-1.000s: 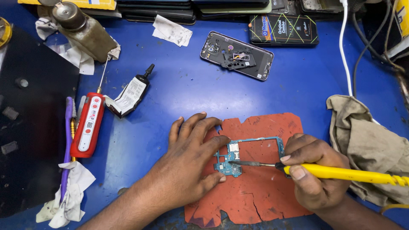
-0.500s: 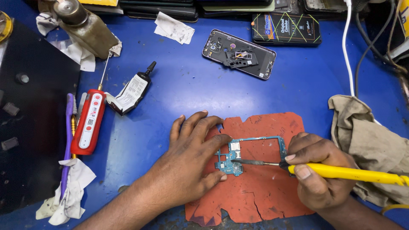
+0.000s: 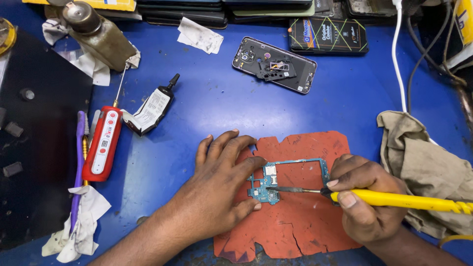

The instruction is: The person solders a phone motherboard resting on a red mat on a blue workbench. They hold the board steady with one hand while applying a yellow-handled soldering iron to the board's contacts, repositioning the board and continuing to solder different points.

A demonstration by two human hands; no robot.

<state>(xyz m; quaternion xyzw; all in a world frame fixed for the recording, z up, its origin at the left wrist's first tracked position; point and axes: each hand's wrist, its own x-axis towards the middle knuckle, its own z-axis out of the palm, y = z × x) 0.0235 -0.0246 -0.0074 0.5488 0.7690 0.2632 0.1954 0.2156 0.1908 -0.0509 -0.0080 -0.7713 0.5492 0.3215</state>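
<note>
The left hand (image 3: 217,197) lies flat and open on the board (image 3: 268,189), fingers spread, thumb and forefinger pinning its left end to the red mat (image 3: 305,221). The right hand (image 3: 367,202) is closed around the yellow iron (image 3: 394,199); its tip touches the board near the middle.

Risk: the tip is close to the left thumb, so a slip could likely burn it. Loose pressure could let the board shift on the mat.

Surroundings: brush (image 3: 79,167) and red tool (image 3: 102,145) at 9 o'clock, glue tube (image 3: 152,106) at 10, phone frame (image 3: 274,64) at 12, rag (image 3: 428,167) at 3, just beside the iron. Nothing blocks the work area.
</note>
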